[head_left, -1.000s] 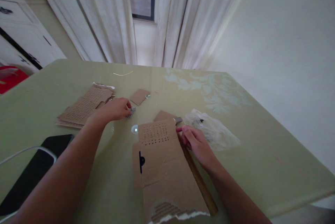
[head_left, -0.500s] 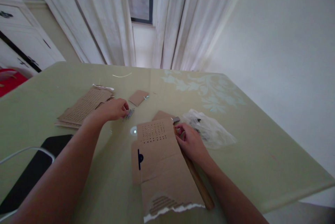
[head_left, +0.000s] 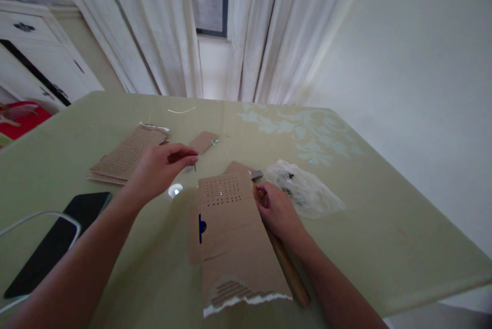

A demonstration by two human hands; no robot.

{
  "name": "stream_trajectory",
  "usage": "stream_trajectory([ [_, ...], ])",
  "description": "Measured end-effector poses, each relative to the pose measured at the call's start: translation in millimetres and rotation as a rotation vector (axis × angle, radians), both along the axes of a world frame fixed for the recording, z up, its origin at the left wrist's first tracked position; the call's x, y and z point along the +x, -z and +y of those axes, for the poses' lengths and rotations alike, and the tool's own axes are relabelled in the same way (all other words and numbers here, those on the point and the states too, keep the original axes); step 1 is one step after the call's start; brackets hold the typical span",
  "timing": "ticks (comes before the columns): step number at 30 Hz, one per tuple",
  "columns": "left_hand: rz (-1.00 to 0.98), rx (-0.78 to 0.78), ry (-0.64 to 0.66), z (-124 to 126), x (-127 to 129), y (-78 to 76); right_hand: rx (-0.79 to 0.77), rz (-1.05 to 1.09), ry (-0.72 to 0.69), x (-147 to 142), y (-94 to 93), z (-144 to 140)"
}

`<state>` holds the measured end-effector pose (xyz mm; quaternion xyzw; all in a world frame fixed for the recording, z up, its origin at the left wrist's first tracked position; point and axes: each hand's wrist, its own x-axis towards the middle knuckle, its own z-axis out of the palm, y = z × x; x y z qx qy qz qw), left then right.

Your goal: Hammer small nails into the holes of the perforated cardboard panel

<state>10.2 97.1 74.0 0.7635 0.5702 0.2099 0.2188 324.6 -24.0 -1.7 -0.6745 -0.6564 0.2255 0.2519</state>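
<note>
Brown corrugated cardboard, a long torn sheet with a grid of punched holes (head_left: pixel 230 226), is lying flat on the pale green glossy tabletop (head_left: pixel 384 226), its holed end pointing toward twelve o'clock and its ragged white-edged end toward six. The right hand (head_left: pixel 277 210) is resting at the sheet's three o'clock edge, fingers curled around the wooden-handled hammer (head_left: pixel 286 267), whose handle is running out toward five o'clock and whose small metal head is showing just past the sheet's far corner, at about one o'clock of the hand. The left hand (head_left: pixel 163 165) is hovering at ten o'clock of the sheet, fingertips pinched together; whether anything is sitting between them cannot be told. Just past those fingertips, at two o'clock of the hand, a small cluster of thin metal nails (head_left: pixel 189 168) is lying on the tabletop.

A small brown cardboard square (head_left: pixel 203 141) is lying at twelve o'clock of the nails, near them. A stack of flat perforated cardboard pieces (head_left: pixel 126 155) is sitting at nine o'clock of the left hand. A crumpled clear plastic bag (head_left: pixel 305 188) is lying at two o'clock of the right hand, near it. A black slab-shaped phone (head_left: pixel 57 242) with a white cable (head_left: pixel 34 216) looping over it is lying at eight o'clock, under the left forearm's outer side. White curtains (head_left: pixel 161 26) are hanging beyond the tabletop's far edge.
</note>
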Motion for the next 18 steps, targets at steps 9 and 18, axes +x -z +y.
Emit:
stream_trajectory([
  [9, -0.615, 0.195, 0.133, -88, 17, 17.4, -0.013, -0.017, -0.004, 1, -1.3, -2],
  [18, -0.562, 0.295, 0.247, -87, 12, 17.8, -0.037, -0.004, 0.003, 3, -2.3, -3],
])
